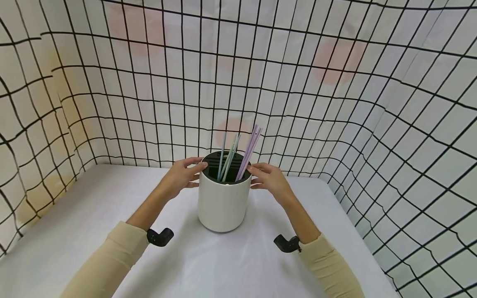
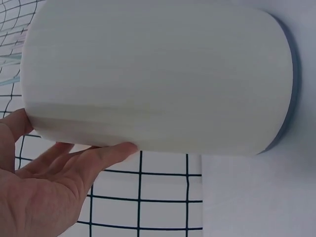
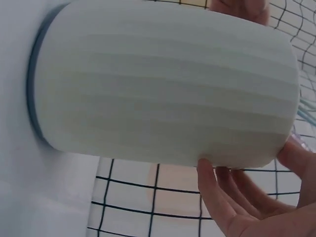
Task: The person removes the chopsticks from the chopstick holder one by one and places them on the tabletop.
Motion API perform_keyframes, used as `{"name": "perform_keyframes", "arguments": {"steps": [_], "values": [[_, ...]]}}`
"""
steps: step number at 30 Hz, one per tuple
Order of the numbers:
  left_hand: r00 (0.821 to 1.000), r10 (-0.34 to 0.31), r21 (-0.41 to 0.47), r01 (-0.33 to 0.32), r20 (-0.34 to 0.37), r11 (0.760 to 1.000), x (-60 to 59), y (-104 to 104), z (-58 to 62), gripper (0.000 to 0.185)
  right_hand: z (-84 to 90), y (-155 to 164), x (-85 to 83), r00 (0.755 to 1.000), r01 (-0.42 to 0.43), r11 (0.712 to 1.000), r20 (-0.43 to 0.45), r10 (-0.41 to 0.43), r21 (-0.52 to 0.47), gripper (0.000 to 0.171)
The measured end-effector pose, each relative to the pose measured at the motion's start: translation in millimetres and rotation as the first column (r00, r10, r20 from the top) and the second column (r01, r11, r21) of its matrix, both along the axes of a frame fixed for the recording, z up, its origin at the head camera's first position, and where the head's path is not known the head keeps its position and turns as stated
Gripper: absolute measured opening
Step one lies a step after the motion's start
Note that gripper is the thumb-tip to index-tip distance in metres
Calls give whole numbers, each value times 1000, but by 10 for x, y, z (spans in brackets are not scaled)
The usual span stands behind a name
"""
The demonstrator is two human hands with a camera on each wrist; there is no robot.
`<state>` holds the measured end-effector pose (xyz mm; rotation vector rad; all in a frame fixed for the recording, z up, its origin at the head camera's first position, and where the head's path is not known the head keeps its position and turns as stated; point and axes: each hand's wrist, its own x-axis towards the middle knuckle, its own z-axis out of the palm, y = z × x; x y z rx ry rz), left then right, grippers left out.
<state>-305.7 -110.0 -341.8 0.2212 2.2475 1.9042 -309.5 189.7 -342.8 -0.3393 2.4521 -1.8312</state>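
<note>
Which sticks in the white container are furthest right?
The purple sticks, leaning right in the white container; their colour sets them apart from the pale blue-green sticks on their left.

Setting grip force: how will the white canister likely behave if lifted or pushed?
The white canister looks stiff: its wall is evenly round, with no visible dents. Its smooth side may be somewhat slippery. It stands taller than wide, so a hard push near the rim could tip it.
</note>
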Motion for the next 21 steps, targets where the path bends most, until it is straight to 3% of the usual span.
{"name": "perform_keyframes", "arguments": {"steps": [8,12,21], "values": [[1000,12,7,-12,6,1000,-3,-2,-16,64,224,-80,103,976,135,991,-177,-130,16,41],[1000,7,8,-7,1,1000,-7,-13,-14,64,311,-154,139,965,145,989,-220,-142,-1,38],[1000,1,18,-1,-4,1000,-12,-19,-29,65,251,-266,143,952,163,987,-262,-156,6,29]]}}
